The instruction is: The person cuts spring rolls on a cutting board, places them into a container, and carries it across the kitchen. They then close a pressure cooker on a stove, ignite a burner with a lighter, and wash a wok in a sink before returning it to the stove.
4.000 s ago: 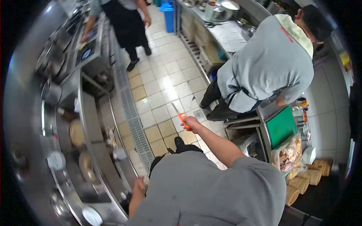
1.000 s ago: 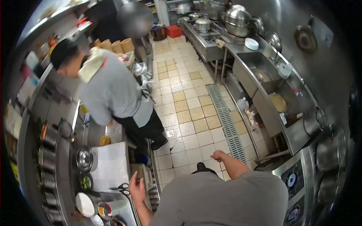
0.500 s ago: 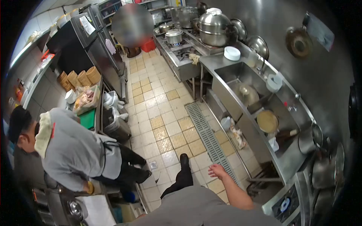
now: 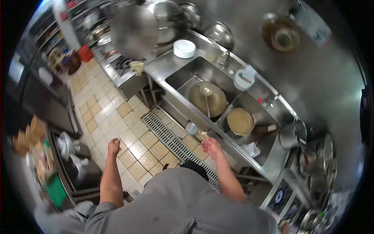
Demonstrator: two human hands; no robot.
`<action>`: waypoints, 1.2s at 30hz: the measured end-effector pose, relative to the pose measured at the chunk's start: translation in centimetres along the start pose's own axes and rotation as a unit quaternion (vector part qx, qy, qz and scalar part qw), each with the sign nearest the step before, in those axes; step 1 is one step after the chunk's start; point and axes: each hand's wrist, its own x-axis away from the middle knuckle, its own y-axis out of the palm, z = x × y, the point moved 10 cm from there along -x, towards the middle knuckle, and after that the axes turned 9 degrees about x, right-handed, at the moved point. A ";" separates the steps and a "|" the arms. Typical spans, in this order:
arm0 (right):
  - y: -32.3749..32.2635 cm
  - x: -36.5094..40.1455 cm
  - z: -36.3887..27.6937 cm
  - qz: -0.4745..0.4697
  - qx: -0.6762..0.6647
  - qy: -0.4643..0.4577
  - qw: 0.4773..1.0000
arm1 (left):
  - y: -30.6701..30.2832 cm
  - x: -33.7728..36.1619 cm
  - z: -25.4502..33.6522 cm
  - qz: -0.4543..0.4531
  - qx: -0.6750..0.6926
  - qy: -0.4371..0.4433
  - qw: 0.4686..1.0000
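Note:
My left hand [image 4: 114, 147] hangs over the tiled floor at the left of centre, its fingers curled in and nothing visible in them. On the other side, my right hand [image 4: 212, 148] is in front of the sink's near edge, fingers loosely bent and apart, holding nothing. Beyond it is a steel double sink [image 4: 183, 95]. A wide pan [image 4: 196, 102] with a ladle [image 4: 206, 90] lies in one basin, and a round pot [image 4: 240, 121] of cloudy liquid in the other. White plates [image 4: 184, 48] are stacked beside the basin.
A slotted drain grate [image 4: 171, 142] crosses the floor below the sink. At the left are a counter with a green board [image 4: 57, 190] and a bin with white bags [image 4: 66, 144]. A stove [image 4: 120, 70] stands past the sink; burners [image 4: 279, 196] are at the lower right.
The view has swung right toward the sink, which now sits more centrally. My left hand has come into view. The co-worker at left is mostly out of view, with grey clothing at the lower left.

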 end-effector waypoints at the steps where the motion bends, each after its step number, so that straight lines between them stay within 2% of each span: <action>1: 0.6 -0.1 -3.3 0.002 -0.044 -0.005 0.999 | 2.6 -0.8 7.3 -0.006 0.033 0.026 0.999; 2: 0.3 -1.7 -5.6 -0.003 -0.073 -0.020 0.997 | 5.1 -1.5 12.7 -0.012 0.067 0.049 0.996; 3: -0.1 -3.6 -7.8 -0.008 -0.099 -0.035 0.994 | 7.5 -2.9 15.1 -0.026 0.050 0.052 0.997; 5: -0.9 -7.7 -13.5 -0.030 -0.135 -0.070 0.988 | 12.9 -5.3 19.1 -0.094 0.038 0.113 0.988; 6: -1.3 -10.4 -16.5 -0.041 -0.152 -0.091 0.983 | 15.4 -6.2 18.9 -0.125 -0.023 0.119 0.985; 7: -1.9 -13.5 -19.3 -0.051 -0.168 -0.110 0.978 | 17.7 -8.5 16.3 -0.180 -0.067 0.154 0.969; 8: -2.8 -17.5 -22.3 -0.062 -0.194 -0.121 0.972 | 18.5 -10.0 13.0 -0.174 -0.197 0.174 0.949; 9: -3.1 -21.1 -24.7 -0.072 -0.225 -0.130 0.963 | 19.7 -7.5 13.4 -0.182 -0.223 0.158 0.945; 10: -3.9 -23.7 -26.9 -0.009 -0.229 -0.143 0.963 | 19.0 -7.4 9.0 -0.197 -0.255 0.131 0.938; 11: -5.0 -26.9 -31.0 0.048 -0.227 -0.166 0.958 | 17.0 -9.5 0.9 -0.217 -0.392 0.170 0.878; 12: -5.8 -31.1 -34.8 0.044 -0.233 -0.172 0.956 | 14.7 -9.8 -6.6 -0.260 -0.463 0.097 0.842; 13: -7.1 -35.6 -36.9 0.042 -0.275 -0.177 0.944 | 11.9 -6.8 -6.6 -0.257 -0.417 -0.019 0.872; 14: -8.1 -39.9 -37.6 0.037 -0.312 -0.174 0.933 | 8.9 -3.6 -5.1 -0.199 -0.296 -0.147 0.923; 16: -13.6 -50.4 -38.2 0.060 -0.371 -0.227 0.898 | 3.6 2.0 -3.8 -0.096 -0.185 -0.254 0.945; 17: -13.6 -52.6 -39.4 0.018 -0.418 -0.234 0.877 | -0.5 5.1 -5.5 -0.049 -0.183 -0.283 0.940; 18: -13.5 -54.6 -40.6 -0.025 -0.463 -0.237 0.854 | -2.8 8.0 -6.5 0.037 -0.131 -0.341 0.930; 19: -12.4 -54.6 -41.5 -0.024 -0.535 -0.209 0.818 | -4.9 11.2 -7.3 0.140 -0.068 -0.383 0.911; 20: -11.8 -56.6 -42.4 -0.113 -0.558 -0.213 0.794 | -6.7 14.5 -7.7 0.246 -0.007 -0.405 0.881; 21: -14.1 -60.4 -40.9 -0.055 -0.585 -0.166 0.792 | -6.0 16.6 -4.2 0.248 -0.076 -0.455 0.852; 22: -18.0 -63.8 -39.7 0.023 -0.550 -0.252 0.796 | -5.6 16.6 -3.5 0.244 -0.074 -0.457 0.852; 23: -20.2 -66.8 -38.5 0.080 -0.560 -0.235 0.791 | -5.3 16.9 -3.0 0.232 -0.082 -0.462 0.852; 24: -20.2 -65.1 -38.7 0.245 -0.468 -0.210 0.822 | -4.1 17.0 -1.9 0.244 -0.072 -0.466 0.848; 25: -19.5 -62.6 -38.9 0.400 -0.356 -0.136 0.834 | -2.7 15.6 -0.3 0.219 -0.074 -0.458 0.858; 26: -19.1 -61.3 -38.9 0.436 -0.324 -0.109 0.833 | -1.2 14.2 1.6 0.196 -0.076 -0.449 0.869; 28: -19.0 -61.1 -39.2 0.408 -0.325 -0.132 0.843 | 0.4 10.8 -3.6 0.044 -0.085 -0.459 0.884; 30: -19.1 -61.2 -39.9 0.346 -0.338 -0.170 0.858 | 2.3 7.4 -4.3 -0.069 -0.083 -0.462 0.880; 31: -19.4 -61.1 -39.8 0.312 -0.345 -0.189 0.865 | 1.7 6.1 -4.4 -0.082 -0.095 -0.459 0.880; 32: -19.4 -60.7 -39.4 0.282 -0.345 -0.199 0.873 | 1.0 4.5 -2.8 -0.056 -0.043 -0.426 0.902; 34: -18.4 -59.4 -40.0 0.256 -0.349 -0.216 0.875 | -1.7 -3.5 -1.5 -0.014 -0.071 -0.420 0.905; 35: -16.3 -58.8 -40.4 0.240 -0.355 -0.208 0.879 | -1.7 -7.1 -1.3 -0.062 -0.117 -0.413 0.901; 36: -13.8 -56.6 -41.0 0.262 -0.378 -0.185 0.868 | -3.4 -11.3 0.1 0.004 -0.104 -0.370 0.923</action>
